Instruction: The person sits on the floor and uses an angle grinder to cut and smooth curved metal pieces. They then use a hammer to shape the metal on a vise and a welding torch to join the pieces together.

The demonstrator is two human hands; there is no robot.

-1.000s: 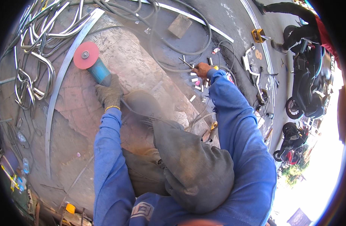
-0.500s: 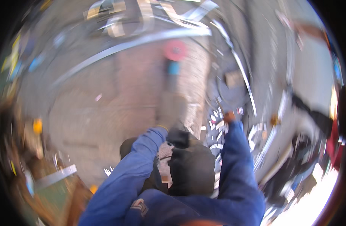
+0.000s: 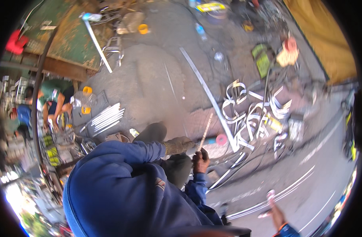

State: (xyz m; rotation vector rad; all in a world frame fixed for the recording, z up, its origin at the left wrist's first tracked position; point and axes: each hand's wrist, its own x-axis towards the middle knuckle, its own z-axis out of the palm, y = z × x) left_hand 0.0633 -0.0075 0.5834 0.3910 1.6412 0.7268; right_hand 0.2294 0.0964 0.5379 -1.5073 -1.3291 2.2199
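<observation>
Here's the left hand (image 3: 179, 145), in its work glove — fingers closed round the back end of a grinder (image 3: 205, 140), the blue body pointing away to the right of the grip. The pink disc (image 3: 221, 139) sits at its far end, just beside the near end of a long metal strip (image 3: 207, 94) that slants up and away above that grip. Now the right hand (image 3: 200, 161), bare, below and right of the glove: its fingers are shut on a slim pale stick (image 3: 207, 128), which rises tilted out of the fist and passes across the view of the grinder; whether they touch, I can't tell. Out past the disc, to the right of both grips, there's a tangle of bent metal pieces (image 3: 276, 107). Well to the left of the glove lies a bundle of white rods (image 3: 108, 119) — and beyond it, a crouching co-worker (image 3: 58, 93) in a green shirt.
</observation>
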